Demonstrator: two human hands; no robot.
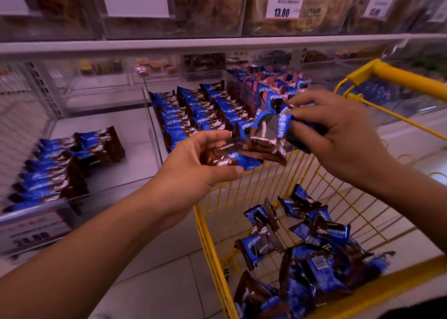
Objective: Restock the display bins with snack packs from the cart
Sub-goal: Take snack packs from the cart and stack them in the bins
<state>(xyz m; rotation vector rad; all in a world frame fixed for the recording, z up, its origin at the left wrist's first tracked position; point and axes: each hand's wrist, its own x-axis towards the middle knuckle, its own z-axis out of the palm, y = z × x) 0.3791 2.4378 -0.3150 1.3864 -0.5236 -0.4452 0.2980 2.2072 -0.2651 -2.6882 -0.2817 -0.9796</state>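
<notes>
Above the yellow cart point(212, 224), the left hand point(193, 164) grips one snack pack point(232, 157) while the right hand point(338, 130) pinches another point(268, 134). Two clear bins point(154, 125) behind hold rows of packs; loose ones, too jumbled to count, lie in the cart.

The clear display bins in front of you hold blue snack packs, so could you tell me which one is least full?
The left bin: only short rows of packs along its left side, with bare floor showing. The middle bin is packed in full rows, and the right bin is heaped.
</notes>
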